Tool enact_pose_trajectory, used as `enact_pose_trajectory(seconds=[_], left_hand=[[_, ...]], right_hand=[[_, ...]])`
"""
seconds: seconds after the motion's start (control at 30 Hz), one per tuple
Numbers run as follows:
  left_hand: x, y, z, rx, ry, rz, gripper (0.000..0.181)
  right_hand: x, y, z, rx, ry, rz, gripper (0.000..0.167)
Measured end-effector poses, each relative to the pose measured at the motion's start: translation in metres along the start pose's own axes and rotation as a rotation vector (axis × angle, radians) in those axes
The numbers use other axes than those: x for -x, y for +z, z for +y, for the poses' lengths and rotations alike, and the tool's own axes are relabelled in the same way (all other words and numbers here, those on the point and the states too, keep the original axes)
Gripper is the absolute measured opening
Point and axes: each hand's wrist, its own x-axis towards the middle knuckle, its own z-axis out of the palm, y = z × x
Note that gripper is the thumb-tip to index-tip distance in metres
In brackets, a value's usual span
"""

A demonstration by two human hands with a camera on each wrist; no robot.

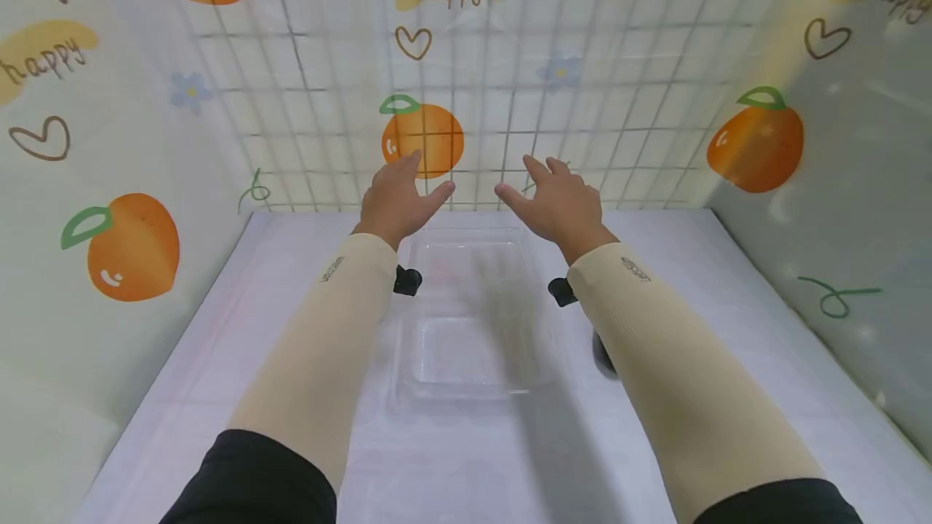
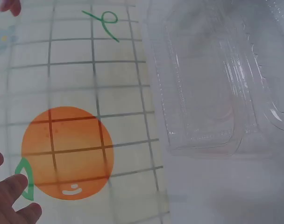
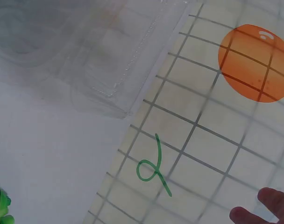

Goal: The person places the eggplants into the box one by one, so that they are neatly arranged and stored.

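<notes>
A clear plastic clamshell box (image 1: pixel 466 395) lies unfolded on the white table, one half behind the other. Above its far end, my left hand (image 1: pixel 400 199) hovers with its thumb pointing inward and holds nothing. My right hand (image 1: pixel 559 204) mirrors it on the other side, fingers spread and nothing in its grasp. Neither hand touches the box. Fingertips of the left hand (image 2: pixel 13 196) show at the edge of the left wrist view, and those of the right hand (image 3: pixel 261 205) at the corner of the right wrist view.
Partly hidden by my right forearm is a dark rounded object (image 1: pixel 603 356). A green and dark thing (image 3: pixel 2 205), too cut off to name, shows in the right wrist view. A wire grid (image 1: pixel 626 103) behind printed sheeting stands at the table's back, with sheeting on both sides.
</notes>
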Motion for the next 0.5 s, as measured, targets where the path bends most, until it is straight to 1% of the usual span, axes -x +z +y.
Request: enact_pose_trajectory(seconds=[0.07, 0.17, 0.27, 0.33, 0.4, 0.5], left_hand=[[0.003, 0.000, -0.004, 0.091, -0.014, -0.011, 0.089], [0.007, 0.002, -0.008, 0.208, -0.033, -0.037, 0.090], [0.017, 0.005, -0.010, 0.301, -0.007, -0.037, 0.090], [0.028, 0.006, -0.013, 0.367, 0.018, -0.029, 0.089], [0.042, 0.008, -0.017, 0.424, 0.029, -0.023, 0.086], [0.063, 0.010, -0.025, 0.491, 0.022, -0.025, 0.083]], right_hand=[[0.002, 0.004, 0.003, -0.028, -0.003, 0.001, 0.094], [0.010, 0.012, 0.007, -0.097, -0.007, 0.023, 0.095], [0.027, 0.017, 0.010, -0.182, -0.012, 0.047, 0.094], [0.041, 0.018, 0.013, -0.237, -0.010, 0.063, 0.092], [0.056, 0.019, 0.016, -0.288, -0.008, 0.071, 0.090], [0.077, 0.022, 0.022, -0.357, -0.007, 0.082, 0.089]])
